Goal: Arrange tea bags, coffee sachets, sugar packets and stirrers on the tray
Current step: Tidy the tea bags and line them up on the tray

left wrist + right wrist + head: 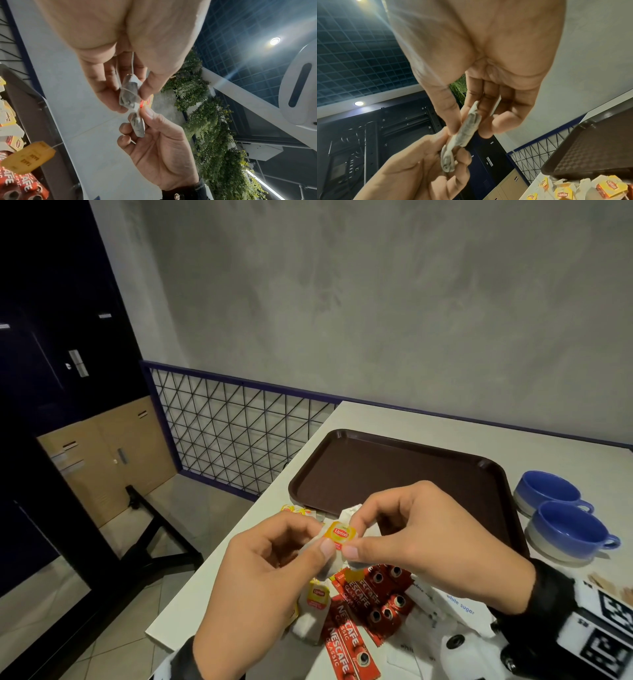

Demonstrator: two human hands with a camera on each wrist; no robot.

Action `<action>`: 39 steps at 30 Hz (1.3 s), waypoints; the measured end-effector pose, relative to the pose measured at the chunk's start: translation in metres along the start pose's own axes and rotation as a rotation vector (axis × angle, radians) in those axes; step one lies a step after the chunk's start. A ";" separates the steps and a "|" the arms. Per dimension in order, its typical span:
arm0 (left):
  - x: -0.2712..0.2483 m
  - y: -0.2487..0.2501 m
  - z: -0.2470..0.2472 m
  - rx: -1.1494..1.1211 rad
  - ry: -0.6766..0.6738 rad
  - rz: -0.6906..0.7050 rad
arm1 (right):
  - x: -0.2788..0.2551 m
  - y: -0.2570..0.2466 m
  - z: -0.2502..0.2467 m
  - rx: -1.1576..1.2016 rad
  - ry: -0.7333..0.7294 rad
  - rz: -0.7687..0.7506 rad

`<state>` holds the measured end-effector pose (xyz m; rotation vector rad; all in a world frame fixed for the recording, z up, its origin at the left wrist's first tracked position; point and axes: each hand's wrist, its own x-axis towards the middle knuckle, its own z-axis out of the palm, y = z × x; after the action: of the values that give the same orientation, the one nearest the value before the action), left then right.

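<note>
Both hands are raised over the table's left front, each pinching one end of a pair of white tea bags that meet under a yellow Lipton tag. My left hand pinches one bag between thumb and fingers. My right hand pinches the other bag. A second yellow tag dangles on a string. The brown tray lies just beyond the hands. Red Nescafe sachets, white sugar packets and more tea bags lie below the hands.
Two blue cups stand to the right of the tray. Wooden stirrers show at the far right edge. The table's left edge drops to a tiled floor, with a wire-mesh railing behind.
</note>
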<state>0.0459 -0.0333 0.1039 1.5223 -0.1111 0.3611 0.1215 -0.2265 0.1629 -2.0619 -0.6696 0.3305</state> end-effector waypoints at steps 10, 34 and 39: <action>0.002 -0.004 0.001 -0.025 0.013 -0.037 | 0.003 -0.004 -0.003 0.097 0.022 -0.089; 0.003 -0.010 -0.011 0.011 -0.055 0.088 | 0.022 -0.002 -0.012 -0.075 -0.153 -0.182; 0.004 -0.019 -0.012 0.010 0.046 0.095 | 0.031 0.000 -0.018 -0.066 -0.113 -0.190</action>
<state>0.0536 -0.0210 0.0862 1.5210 -0.1463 0.4730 0.1551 -0.2207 0.1733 -2.0338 -0.9490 0.3211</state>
